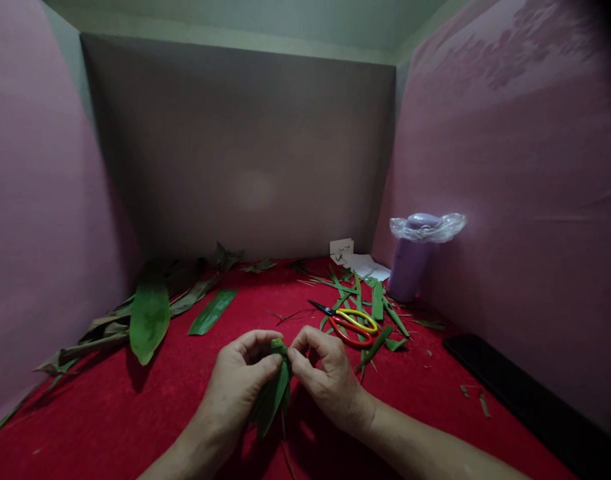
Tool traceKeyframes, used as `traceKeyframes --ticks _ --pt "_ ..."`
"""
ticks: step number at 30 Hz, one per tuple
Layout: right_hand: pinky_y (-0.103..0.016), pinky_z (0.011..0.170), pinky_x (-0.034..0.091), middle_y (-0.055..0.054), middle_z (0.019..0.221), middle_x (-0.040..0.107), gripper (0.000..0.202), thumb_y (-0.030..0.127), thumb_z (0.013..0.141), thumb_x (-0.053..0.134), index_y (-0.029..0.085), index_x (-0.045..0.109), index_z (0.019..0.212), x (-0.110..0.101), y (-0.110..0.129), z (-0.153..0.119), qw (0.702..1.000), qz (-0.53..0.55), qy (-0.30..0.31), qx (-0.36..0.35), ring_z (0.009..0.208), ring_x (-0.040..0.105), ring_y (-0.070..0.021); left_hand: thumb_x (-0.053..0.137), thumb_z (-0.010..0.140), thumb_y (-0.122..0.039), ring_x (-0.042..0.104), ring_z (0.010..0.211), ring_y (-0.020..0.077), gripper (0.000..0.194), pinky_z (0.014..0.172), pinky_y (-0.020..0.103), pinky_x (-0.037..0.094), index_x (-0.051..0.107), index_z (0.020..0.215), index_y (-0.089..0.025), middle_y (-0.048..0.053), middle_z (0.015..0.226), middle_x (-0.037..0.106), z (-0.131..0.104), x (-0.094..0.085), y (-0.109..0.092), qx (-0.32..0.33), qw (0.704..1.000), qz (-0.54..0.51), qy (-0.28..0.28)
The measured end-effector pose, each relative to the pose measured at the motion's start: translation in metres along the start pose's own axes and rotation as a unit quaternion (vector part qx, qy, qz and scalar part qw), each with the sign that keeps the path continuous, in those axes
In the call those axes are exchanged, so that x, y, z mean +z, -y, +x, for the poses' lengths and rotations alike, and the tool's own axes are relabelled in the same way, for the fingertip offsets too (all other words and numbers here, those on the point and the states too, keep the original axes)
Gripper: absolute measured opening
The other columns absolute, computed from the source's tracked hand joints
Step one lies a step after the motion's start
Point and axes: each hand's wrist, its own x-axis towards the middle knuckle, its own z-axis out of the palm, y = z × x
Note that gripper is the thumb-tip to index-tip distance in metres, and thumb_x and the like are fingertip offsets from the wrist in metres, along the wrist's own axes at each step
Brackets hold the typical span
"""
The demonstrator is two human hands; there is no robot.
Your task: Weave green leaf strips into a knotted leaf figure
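Observation:
A small bundle of folded green leaf (274, 399) hangs between my two hands above the red cloth. My left hand (238, 373) is closed, pinching the top of the bundle between thumb and fingers. At the bundle's neck, the thumb and forefinger of my right hand (325, 373) press together on its right side; what lies between these fingertips is too small to make out. A thin brown strand (286, 443) trails down below the bundle. Just beyond my right hand lie scissors (353, 323) with one red and one yellow handle, blades slightly apart.
Green leaf strips (377, 301) lie scattered around the scissors. A purple bottle (408, 267) with clear plastic over its top stands at the right. A broad leaf (150, 313), dried leaves (105, 333) and a cut leaf piece (213, 312) lie left. A black flat object (515, 393) lies right.

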Motion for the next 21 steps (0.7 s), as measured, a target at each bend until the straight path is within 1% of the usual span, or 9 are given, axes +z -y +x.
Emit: traceKeyframes --ticks 3,8,11,16,19,21 --pt "-0.022 0.053 0.034 0.004 0.056 0.048 0.017 0.012 0.078 0.051 0.018 0.049 0.061 0.0005 0.0000 -0.0007 1.000 0.001 -0.003 0.000 0.054 0.044 -0.0106 0.072 0.055 -0.011 0.059 0.056 0.0113 0.020 0.053 0.020 0.045 0.065 0.074 -0.015 -0.001 0.064 0.069 -0.0002 -0.0012 0.0004 0.004 1.000 0.003 0.010" --pt "-0.023 0.052 0.035 0.004 0.056 0.049 0.018 0.012 0.078 0.051 0.018 0.049 0.061 0.0003 0.0010 -0.0016 1.000 0.001 -0.010 -0.003 0.053 0.045 -0.0110 0.072 0.056 -0.011 0.056 0.052 0.0101 0.013 0.051 0.020 0.044 0.065 0.066 -0.016 -0.002 0.059 0.066 -0.0005 -0.0026 -0.0007 0.008 1.000 0.015 0.021" --pt "-0.023 0.053 0.036 0.003 0.058 0.050 0.018 0.012 0.078 0.051 0.019 0.049 0.062 0.0001 0.0012 -0.0008 1.000 -0.004 -0.013 -0.004 0.055 0.046 -0.0117 0.073 0.057 -0.013 0.057 0.052 0.0102 0.013 0.051 0.020 0.044 0.066 0.067 -0.016 -0.002 0.059 0.066 0.0003 -0.0030 -0.0011 0.001 1.000 0.007 0.031" --pt "-0.025 0.060 0.041 -0.001 0.074 0.057 0.007 0.013 0.082 0.052 0.018 0.056 0.080 -0.0018 0.0026 -0.0009 1.000 0.001 -0.017 -0.016 0.068 0.053 -0.0143 0.074 0.057 -0.012 0.060 0.056 0.0123 0.015 0.054 0.022 0.046 0.068 0.071 -0.015 0.000 0.063 0.069 0.0026 -0.0037 0.0009 0.001 0.999 -0.006 0.040" --pt "-0.026 0.066 0.043 -0.002 0.082 0.058 0.013 0.012 0.084 0.050 0.019 0.058 0.090 -0.0037 0.0035 -0.0015 0.999 0.014 -0.008 -0.036 0.076 0.055 -0.0155 0.074 0.056 -0.011 0.062 0.060 0.0132 0.024 0.056 0.022 0.047 0.068 0.079 -0.014 0.002 0.068 0.071 0.0017 -0.0026 0.0010 0.004 0.999 -0.015 0.049" --pt "-0.027 0.068 0.044 -0.003 0.086 0.057 0.020 0.009 0.082 0.051 0.020 0.059 0.096 -0.0046 0.0040 -0.0013 0.998 0.017 0.005 -0.055 0.078 0.055 -0.0159 0.074 0.057 -0.011 0.063 0.061 0.0141 0.028 0.057 0.023 0.048 0.067 0.084 -0.013 0.003 0.068 0.071 0.0002 -0.0012 0.0005 0.003 0.998 -0.015 0.062"
